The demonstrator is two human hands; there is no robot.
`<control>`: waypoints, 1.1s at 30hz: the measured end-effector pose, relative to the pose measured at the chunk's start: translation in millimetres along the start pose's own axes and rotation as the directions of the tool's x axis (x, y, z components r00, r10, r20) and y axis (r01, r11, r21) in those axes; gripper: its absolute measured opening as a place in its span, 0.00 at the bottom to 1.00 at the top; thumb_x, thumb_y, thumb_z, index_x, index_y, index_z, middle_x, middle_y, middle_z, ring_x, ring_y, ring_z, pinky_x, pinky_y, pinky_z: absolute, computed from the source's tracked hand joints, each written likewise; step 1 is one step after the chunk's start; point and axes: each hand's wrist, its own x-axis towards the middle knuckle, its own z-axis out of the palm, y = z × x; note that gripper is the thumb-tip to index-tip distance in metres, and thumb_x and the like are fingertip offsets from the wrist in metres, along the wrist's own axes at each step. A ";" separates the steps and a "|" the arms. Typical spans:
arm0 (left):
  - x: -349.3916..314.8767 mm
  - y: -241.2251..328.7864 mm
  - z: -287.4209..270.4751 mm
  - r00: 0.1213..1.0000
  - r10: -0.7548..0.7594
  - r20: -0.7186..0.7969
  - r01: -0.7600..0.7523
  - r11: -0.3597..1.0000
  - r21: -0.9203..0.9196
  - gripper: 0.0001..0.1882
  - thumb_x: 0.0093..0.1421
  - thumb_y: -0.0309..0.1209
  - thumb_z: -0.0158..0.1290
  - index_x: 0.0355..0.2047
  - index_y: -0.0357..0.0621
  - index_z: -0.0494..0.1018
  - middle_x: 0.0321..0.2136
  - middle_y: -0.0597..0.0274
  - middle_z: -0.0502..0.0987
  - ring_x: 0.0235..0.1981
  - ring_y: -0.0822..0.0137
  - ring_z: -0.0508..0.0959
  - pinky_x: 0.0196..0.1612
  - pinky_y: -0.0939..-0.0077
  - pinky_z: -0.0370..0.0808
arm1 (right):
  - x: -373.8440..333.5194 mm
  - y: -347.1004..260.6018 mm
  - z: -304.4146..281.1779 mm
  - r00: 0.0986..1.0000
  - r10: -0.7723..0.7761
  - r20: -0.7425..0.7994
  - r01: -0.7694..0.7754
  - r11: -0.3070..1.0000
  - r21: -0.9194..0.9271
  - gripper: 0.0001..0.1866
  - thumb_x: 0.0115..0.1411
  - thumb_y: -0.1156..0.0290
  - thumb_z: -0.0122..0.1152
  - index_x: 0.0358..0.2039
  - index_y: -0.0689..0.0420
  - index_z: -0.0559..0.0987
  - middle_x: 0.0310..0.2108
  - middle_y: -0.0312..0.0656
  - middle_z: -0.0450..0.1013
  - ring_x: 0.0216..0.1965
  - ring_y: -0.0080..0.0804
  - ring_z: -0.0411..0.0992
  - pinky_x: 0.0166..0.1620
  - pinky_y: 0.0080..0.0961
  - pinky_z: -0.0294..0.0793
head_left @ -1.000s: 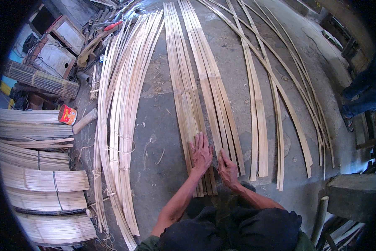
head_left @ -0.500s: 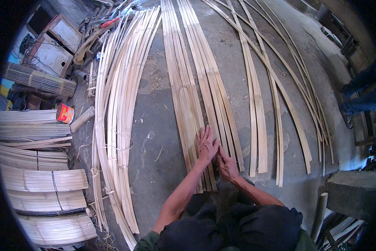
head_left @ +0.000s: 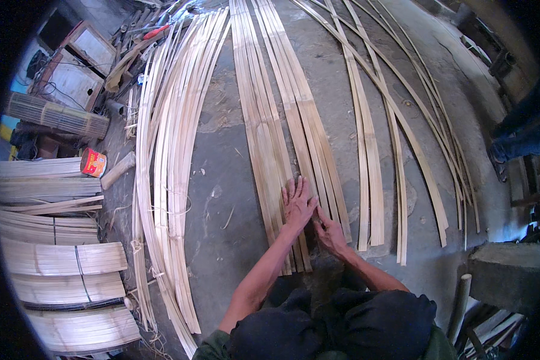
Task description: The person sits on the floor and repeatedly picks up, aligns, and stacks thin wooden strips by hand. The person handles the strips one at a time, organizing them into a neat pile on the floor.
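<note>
Two long groups of pale, flat bamboo strips lie side by side on the floor in front of me, running away from my body. My left hand (head_left: 299,206) lies flat with fingers stretched over the near part of the left strip group (head_left: 262,129). Close beside it, my right hand (head_left: 331,234) rests at the near ends of the right strip group (head_left: 310,120). Its fingers are extended along the inner edge of those strips, partly hidden, and the two hands meet near the thumbs. Neither hand is wrapped round a strip.
A broad spread of strips (head_left: 177,156) lies to the left, beyond it stacked slat bundles (head_left: 72,288), a red tin (head_left: 93,162) and a short wooden piece (head_left: 118,171). Loose strips (head_left: 372,180) cross at the right. A person's leg (head_left: 522,147) and a concrete block (head_left: 510,270) are at far right.
Both hands stay at nearly the same place, shifting only slightly. The right group's strips lie a little closer together, with narrower dark gaps between them.
</note>
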 end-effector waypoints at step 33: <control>-26.1 47.4 28.9 0.935 0.337 0.109 -0.349 0.929 0.125 0.33 0.65 0.46 0.46 0.67 0.47 0.56 0.70 0.56 0.50 0.71 0.52 0.47 0.70 0.45 0.42 | 9.7 40.4 -67.5 0.935 0.023 -0.353 -0.023 1.000 0.004 0.25 0.68 0.65 0.55 0.63 0.57 0.67 0.29 0.47 0.74 0.30 0.22 0.68 0.37 0.25 0.73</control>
